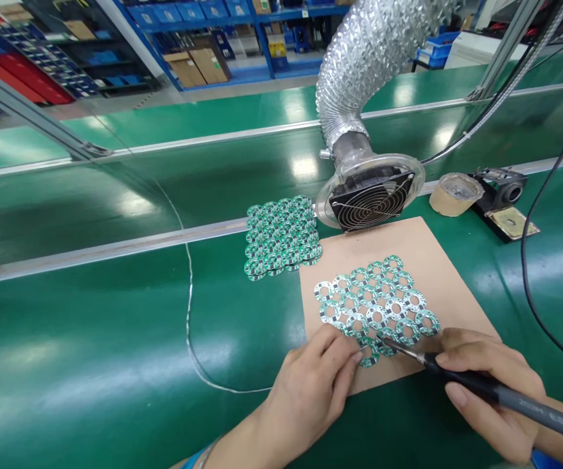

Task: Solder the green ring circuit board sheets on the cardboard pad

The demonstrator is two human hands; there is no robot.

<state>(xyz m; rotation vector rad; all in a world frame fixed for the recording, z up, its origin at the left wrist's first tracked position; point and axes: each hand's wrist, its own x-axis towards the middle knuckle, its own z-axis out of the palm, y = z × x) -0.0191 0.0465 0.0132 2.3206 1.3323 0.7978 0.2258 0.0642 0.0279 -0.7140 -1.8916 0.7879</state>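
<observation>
The right hand [496, 358], at the lower right of the frame, has its fingers clenched round a soldering iron [506, 397], gripped like a pen; the metal tip touches the near edge of a panel of round green circuit boards [376, 303]. That panel lies flat on a brown board [437, 260] right of centre on the green desk [90, 365].

The left hand [310, 391], at lower centre, rests palm down with its fingers [347, 365] drawn together, their tips at the panel's near edge just beside the iron's tip. A thin solder wire [188, 306] curves down from mid-frame across the desk and runs in under this hand; whether the fingers are grasping it I cannot tell.

A second panel of the same boards [281, 238] lies just beyond the brown board's upper-left corner. Behind the brown board stands a fume fan [371, 202] with a wire grille, joined to a silver flexible duct [359, 65] rising to the top of the frame. Further right sit a tan roll [454, 193] and an iron stand [503, 195]
</observation>
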